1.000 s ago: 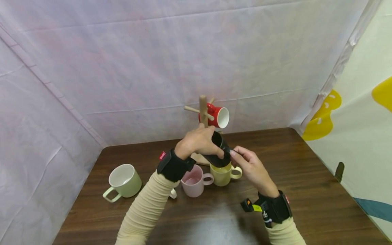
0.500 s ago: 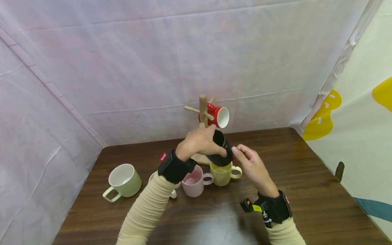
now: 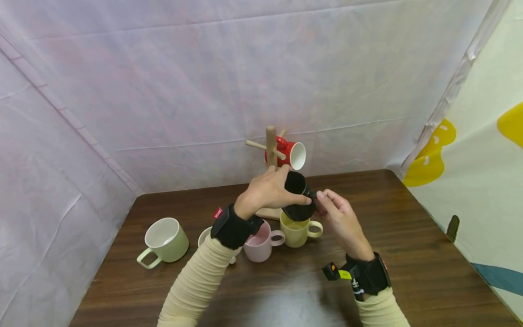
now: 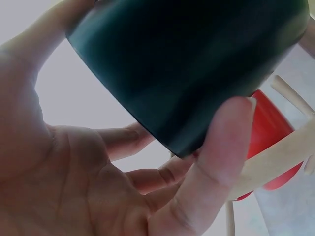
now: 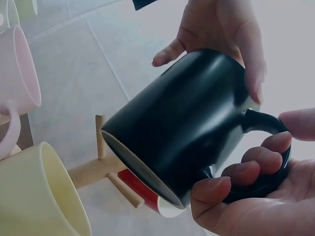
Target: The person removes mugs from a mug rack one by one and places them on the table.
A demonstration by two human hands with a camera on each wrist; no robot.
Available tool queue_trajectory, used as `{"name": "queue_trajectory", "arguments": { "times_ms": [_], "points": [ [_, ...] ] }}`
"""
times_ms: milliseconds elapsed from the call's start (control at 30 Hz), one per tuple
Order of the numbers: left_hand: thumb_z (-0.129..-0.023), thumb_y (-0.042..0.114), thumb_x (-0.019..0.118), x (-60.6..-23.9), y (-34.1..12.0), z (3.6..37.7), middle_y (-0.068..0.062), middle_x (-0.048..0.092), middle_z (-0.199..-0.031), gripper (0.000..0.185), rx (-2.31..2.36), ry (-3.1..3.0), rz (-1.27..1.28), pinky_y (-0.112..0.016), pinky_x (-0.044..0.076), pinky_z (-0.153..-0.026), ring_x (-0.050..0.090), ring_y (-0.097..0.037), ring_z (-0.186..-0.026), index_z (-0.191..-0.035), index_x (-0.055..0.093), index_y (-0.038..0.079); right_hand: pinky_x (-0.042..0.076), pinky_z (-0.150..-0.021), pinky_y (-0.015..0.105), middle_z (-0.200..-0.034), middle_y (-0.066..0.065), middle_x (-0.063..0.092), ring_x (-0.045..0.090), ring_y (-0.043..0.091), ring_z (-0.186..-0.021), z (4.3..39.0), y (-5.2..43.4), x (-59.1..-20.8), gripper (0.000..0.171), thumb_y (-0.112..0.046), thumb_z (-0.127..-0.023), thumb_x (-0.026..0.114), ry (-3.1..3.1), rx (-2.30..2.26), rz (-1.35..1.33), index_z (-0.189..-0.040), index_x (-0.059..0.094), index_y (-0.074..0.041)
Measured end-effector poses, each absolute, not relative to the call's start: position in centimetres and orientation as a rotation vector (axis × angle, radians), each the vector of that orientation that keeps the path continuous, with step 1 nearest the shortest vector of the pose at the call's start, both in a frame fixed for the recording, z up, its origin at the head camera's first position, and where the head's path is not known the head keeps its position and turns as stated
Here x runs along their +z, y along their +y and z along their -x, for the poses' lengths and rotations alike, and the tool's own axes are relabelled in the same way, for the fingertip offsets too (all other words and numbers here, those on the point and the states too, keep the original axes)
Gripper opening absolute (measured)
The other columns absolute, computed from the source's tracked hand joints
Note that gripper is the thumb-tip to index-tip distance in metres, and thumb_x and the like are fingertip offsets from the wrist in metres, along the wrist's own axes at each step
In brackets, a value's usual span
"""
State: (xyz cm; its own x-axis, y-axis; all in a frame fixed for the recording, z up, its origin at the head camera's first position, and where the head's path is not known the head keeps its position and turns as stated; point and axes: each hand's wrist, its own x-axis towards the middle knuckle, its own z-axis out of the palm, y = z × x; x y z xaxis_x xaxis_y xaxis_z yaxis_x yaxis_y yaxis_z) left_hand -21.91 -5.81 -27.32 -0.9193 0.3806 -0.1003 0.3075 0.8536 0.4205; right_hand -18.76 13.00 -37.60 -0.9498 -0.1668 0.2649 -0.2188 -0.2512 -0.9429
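- Wooden mug tree (image 3: 270, 150) at the back of the bench (image 3: 408, 254), red mug (image 3: 291, 155) hung on a peg.
- Green mug (image 3: 165, 240), pink mug (image 3: 258, 241), yellow mug (image 3: 297, 231) stand below; contents unclear.
- Black mug (image 3: 298, 196) tilted above the yellow one, left hand (image 3: 269, 190) wrapping its body, right hand (image 3: 341, 218) curled round its handle.

Black mug (image 3: 298, 197), red mug (image 3: 291, 155) — pink (image 3: 257, 240), yellow (image 3: 297, 232), green (image 3: 163, 240) mugs.

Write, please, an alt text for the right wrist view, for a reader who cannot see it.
Two hands hold a tilted black mug in the air: the right hand grips its handle, the left hand its body. Behind are a wooden mug tree with a red mug, and a yellow mug.
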Motion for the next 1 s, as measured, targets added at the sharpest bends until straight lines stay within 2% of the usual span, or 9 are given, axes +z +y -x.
{"name": "queue_trajectory", "arguments": {
  "times_ms": [233, 600, 833, 1000],
  "points": [
    [-0.081, 0.063, 0.070, -27.5, -5.8, 21.7, -0.013, 0.047, -0.138, 0.089, 0.640, 2.854, -0.583, -0.047, 0.049, -0.094, 0.052, -0.025, -0.119, -0.148, 0.038, 0.015, 0.044, -0.074, 0.028, -0.076, 0.000, 0.034, 0.041, 0.015, -0.077, 18.9, 13.5, -37.6, 0.036, -0.025, -0.105, 0.049, -1.840, 2.440, -0.460, -0.075, 0.038, -0.008],
    [-0.083, 0.060, 0.070, -28.0, -6.0, 21.2, -0.013, 0.045, -0.142, 0.087, 0.748, 2.831, -0.617, -0.047, 0.048, -0.096, 0.050, -0.024, -0.123, -0.151, 0.035, 0.018, 0.040, -0.071, 0.028, -0.075, 0.002, 0.030, 0.038, 0.015, -0.074, 19.1, 14.3, -38.1, 0.037, -0.022, -0.105, 0.048, -1.727, 2.517, -0.444, -0.073, 0.037, -0.010],
    [-0.085, 0.055, 0.071, -28.5, -6.7, 20.9, -0.006, 0.050, -0.139, 0.074, 0.875, 2.819, -0.609, -0.046, 0.046, -0.098, 0.050, -0.019, -0.123, -0.146, 0.045, 0.022, 0.033, -0.067, 0.030, -0.074, 0.004, 0.026, 0.030, 0.020, -0.069, 19.5, 15.7, -38.2, 0.039, -0.019, -0.106, 0.046, -1.619, 2.570, -0.362, -0.070, 0.033, -0.009],
    [-0.088, 0.050, 0.070, -29.0, -7.3, 20.9, -0.005, 0.055, -0.126, 0.058, 0.905, 2.813, -0.621, -0.040, 0.049, -0.088, 0.054, -0.018, -0.110, -0.135, 0.057, 0.017, 0.030, -0.065, 0.030, -0.075, 0.004, 0.023, 0.026, 0.021, -0.069, 19.8, 16.9, -38.4, 0.039, -0.018, -0.106, 0.046, -1.566, 2.583, -0.297, -0.070, 0.034, -0.010]
  ]
}}
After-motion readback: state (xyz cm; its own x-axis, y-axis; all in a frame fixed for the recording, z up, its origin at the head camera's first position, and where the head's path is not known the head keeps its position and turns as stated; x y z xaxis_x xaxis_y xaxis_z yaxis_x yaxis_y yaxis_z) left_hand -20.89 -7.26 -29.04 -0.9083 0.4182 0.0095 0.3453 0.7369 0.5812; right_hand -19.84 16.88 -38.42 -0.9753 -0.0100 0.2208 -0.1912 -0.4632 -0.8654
